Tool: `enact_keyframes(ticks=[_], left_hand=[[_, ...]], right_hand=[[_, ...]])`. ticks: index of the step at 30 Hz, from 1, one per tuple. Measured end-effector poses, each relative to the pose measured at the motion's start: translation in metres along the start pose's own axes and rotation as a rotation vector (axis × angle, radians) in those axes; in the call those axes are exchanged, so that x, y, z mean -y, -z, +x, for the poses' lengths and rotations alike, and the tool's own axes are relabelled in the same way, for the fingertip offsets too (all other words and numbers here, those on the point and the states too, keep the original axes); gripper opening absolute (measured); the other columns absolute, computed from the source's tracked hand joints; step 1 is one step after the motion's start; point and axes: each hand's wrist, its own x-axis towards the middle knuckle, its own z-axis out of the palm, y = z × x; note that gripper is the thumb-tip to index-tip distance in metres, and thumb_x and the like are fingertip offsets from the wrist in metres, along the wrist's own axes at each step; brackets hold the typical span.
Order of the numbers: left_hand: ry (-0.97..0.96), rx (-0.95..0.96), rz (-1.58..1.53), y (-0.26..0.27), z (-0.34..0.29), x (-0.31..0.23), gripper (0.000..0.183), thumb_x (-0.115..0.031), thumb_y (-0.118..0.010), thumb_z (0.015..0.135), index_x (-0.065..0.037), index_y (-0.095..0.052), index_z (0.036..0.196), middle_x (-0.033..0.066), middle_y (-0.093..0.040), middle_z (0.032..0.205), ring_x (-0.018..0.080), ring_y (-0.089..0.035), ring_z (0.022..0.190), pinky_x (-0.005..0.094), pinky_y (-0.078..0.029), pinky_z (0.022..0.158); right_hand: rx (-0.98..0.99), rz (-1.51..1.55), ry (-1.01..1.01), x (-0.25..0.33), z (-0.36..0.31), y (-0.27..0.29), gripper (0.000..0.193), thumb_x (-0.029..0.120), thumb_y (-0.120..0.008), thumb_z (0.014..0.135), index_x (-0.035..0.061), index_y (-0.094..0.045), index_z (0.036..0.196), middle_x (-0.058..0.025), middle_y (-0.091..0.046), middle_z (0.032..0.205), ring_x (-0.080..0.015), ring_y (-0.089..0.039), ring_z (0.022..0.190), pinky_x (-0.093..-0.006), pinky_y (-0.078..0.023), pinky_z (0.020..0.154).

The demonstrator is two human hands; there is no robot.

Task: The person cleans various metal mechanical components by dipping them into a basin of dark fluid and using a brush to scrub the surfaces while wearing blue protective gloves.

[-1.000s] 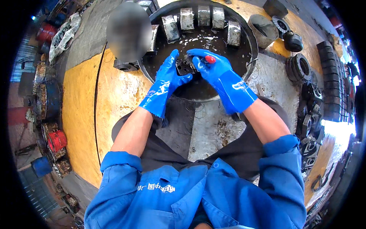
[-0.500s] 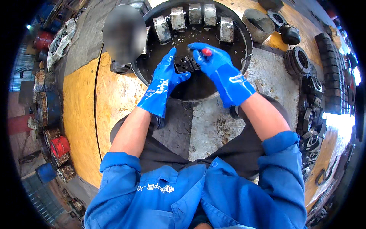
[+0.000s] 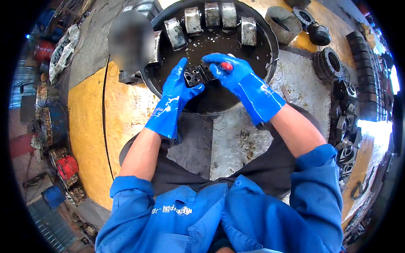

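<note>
Both my hands wear long blue gloves and work over a wide round dark tub [image 3: 275,47] of dark liquid. My left hand [image 3: 174,87] grips a small black metal block with holes [image 3: 195,76] by its left side, with the thumb along its near edge. In my right hand [image 3: 233,72] is a tool with a red handle [image 3: 227,66]. Its fingers are curled around the handle at the block's right side, and they hide the tool's working end. Wet shine shows on the left glove and on the block.
Several curved greyish metal pieces [image 3: 193,21] stand along the tub's far inner wall. A metal bucket [image 3: 283,24] and a dark pot [image 3: 319,34] are beyond it to the right. Stacked rings [image 3: 327,63] and black parts line the right side. A blurred patch covers the tub's left edge.
Both hands and the black block have shifted slightly left and nearer to me. More of the block's holed face shows now. Each hand keeps its hold.
</note>
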Motion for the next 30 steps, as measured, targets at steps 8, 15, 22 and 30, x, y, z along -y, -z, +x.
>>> enact_keyframes(ticks=[8,15,22,30], left_hand=[[0.070,0.016,-0.167,0.010,-0.010,-0.003,0.113,-0.025,-0.098,0.068,-0.005,-0.039,0.162,0.0180,-0.058,0.149,0.0302,-0.064,0.130,0.0408,-0.054,0.108],[0.210,0.013,-0.556,0.013,-0.009,-0.017,0.111,-0.019,-0.097,0.069,-0.007,-0.039,0.163,0.0147,-0.061,0.142,0.0261,-0.068,0.118,0.0407,-0.061,0.096],[0.081,0.001,-0.215,0.007,-0.006,0.005,0.115,-0.026,-0.099,0.065,-0.001,-0.040,0.161,0.0208,-0.056,0.152,0.0315,-0.062,0.134,0.0404,-0.051,0.113],[0.125,0.002,-0.221,0.011,-0.008,-0.005,0.113,-0.022,-0.098,0.065,-0.001,-0.041,0.160,0.0191,-0.058,0.150,0.0292,-0.064,0.130,0.0387,-0.054,0.110]], right_hand=[[0.057,0.315,-0.198,0.001,-0.001,-0.004,0.028,0.021,-0.069,0.103,0.0165,-0.075,0.130,-0.0101,-0.077,0.125,-0.0260,-0.075,0.112,-0.0368,-0.059,0.099],[0.082,0.297,-0.204,-0.005,0.005,-0.007,0.027,0.020,-0.067,0.103,0.0172,-0.075,0.129,-0.0111,-0.077,0.123,-0.0261,-0.075,0.110,-0.0370,-0.059,0.099],[0.089,0.257,-0.261,-0.016,0.007,-0.007,0.028,0.018,-0.067,0.103,0.0191,-0.075,0.129,-0.0108,-0.077,0.122,-0.0276,-0.075,0.110,-0.0369,-0.059,0.096],[0.073,0.190,-0.260,-0.014,0.002,-0.009,0.028,0.023,-0.069,0.102,0.0224,-0.075,0.129,-0.0102,-0.078,0.117,-0.0276,-0.076,0.096,-0.0359,-0.061,0.089]])
